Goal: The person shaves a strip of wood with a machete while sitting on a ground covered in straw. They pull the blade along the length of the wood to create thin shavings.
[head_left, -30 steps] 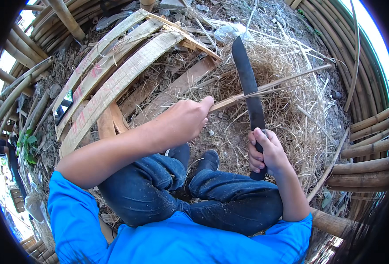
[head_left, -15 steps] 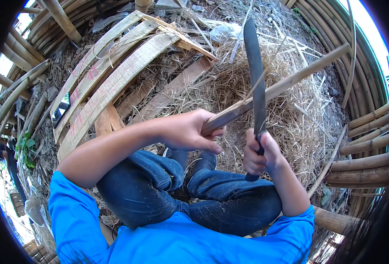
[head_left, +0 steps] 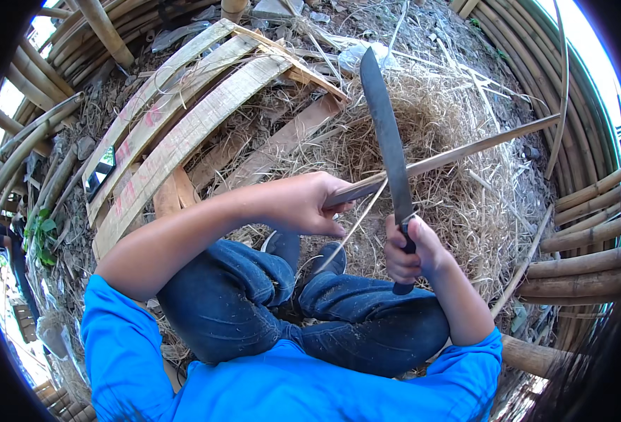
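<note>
My left hand (head_left: 316,202) is wrapped round the near end of a long bamboo slat (head_left: 481,145) that slants out to the far right. In my right hand (head_left: 416,252) is a machete (head_left: 382,116), gripped by its black handle with the dark blade upright. The blade crosses the slat just right of my left hand; whether it touches cannot be made out. A thin pale sliver (head_left: 358,224) hangs down from the slat beside the blade, over my shoe. My left fingertips are partly hidden behind the slat.
Wooden planks joined in a slatted frame (head_left: 201,116) lie at the left, with a phone-like black device (head_left: 99,172) on them. A heap of shavings (head_left: 458,232) covers the ground ahead and to the right. Bamboo poles (head_left: 581,285) wall the right side. My knees (head_left: 374,323) are bent below my hands.
The machete has tilted left and its tip has come lower. The slat's far end has swung down toward me. A sliver that stood up by the blade now hangs below the slat.
</note>
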### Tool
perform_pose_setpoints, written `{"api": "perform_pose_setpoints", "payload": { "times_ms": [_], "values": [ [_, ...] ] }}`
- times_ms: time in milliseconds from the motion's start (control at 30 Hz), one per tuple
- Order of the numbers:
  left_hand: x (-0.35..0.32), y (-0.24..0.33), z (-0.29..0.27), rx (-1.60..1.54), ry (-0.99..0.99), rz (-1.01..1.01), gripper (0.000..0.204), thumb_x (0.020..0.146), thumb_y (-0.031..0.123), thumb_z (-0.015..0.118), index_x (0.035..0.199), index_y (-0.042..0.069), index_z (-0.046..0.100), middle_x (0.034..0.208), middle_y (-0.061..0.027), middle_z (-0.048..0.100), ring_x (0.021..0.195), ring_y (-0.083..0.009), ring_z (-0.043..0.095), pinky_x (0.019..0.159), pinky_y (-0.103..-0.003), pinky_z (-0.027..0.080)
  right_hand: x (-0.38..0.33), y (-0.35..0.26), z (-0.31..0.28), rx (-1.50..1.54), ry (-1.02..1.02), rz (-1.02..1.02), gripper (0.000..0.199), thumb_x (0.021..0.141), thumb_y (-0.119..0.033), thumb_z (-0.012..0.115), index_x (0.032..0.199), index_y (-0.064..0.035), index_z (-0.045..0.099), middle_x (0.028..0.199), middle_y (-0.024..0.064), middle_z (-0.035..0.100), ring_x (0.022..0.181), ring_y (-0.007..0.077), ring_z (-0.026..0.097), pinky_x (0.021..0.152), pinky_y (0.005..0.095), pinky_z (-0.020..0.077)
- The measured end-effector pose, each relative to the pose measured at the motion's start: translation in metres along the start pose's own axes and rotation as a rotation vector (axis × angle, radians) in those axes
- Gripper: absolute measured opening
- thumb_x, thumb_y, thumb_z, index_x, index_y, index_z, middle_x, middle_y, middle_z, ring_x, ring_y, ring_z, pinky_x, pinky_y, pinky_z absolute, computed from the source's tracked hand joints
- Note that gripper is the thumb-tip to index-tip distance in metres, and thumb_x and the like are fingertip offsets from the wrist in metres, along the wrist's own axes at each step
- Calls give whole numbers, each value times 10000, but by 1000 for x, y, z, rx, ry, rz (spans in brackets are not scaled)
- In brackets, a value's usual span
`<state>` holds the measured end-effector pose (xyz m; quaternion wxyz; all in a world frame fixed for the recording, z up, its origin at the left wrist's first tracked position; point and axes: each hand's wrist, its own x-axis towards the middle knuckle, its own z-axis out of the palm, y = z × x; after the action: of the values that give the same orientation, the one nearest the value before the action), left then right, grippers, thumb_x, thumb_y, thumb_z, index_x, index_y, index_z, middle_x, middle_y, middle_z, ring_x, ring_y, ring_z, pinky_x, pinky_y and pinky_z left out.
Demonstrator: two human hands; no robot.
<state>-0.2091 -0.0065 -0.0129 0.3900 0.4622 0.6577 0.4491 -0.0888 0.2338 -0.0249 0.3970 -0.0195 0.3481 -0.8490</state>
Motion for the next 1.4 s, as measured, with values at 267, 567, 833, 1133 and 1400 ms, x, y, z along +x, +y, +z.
{"api": "perform_pose_setpoints", "payload": {
  "times_ms": [267,567,833,1133,1400],
  "values": [
    [-1,-7,0,303,359,-255,301,778,158,721,864,0,480,695,-119,559,661,-224,572,615,-361,445,-1,-7,1,-159,527,-212,335,1000,-377,412,817,-97,388,482,-14,345,320,90,324,312,263,313],
    [-3,3,7,446,435,-169,257,795,109,677,914,-26,494,766,-196,611,744,-337,628,672,-410,474,5,-6,0,-144,395,-27,248,960,-220,552,806,-83,414,488,-23,358,347,94,370,344,268,337],
    [-3,-22,-4,239,24,-20,331,756,156,732,961,-26,546,814,-131,581,751,-239,573,684,-359,471,6,-3,9,-309,240,53,245,964,-266,524,829,-74,455,495,-18,345,358,94,374,335,262,334],
    [-18,1,-6,607,454,-269,254,805,78,621,982,-39,481,822,-272,613,846,-434,611,730,-505,467,2,-11,32,-658,664,-267,225,933,-219,592,826,-49,493,537,-34,423,432,70,419,415,258,368],
    [-21,0,-1,642,554,-187,263,832,98,594,993,-27,428,774,-266,596,808,-449,598,729,-504,458,14,-4,24,-1150,763,-259,237,911,-230,619,852,-9,559,590,-24,468,559,57,403,499,260,336]
  ]
}}
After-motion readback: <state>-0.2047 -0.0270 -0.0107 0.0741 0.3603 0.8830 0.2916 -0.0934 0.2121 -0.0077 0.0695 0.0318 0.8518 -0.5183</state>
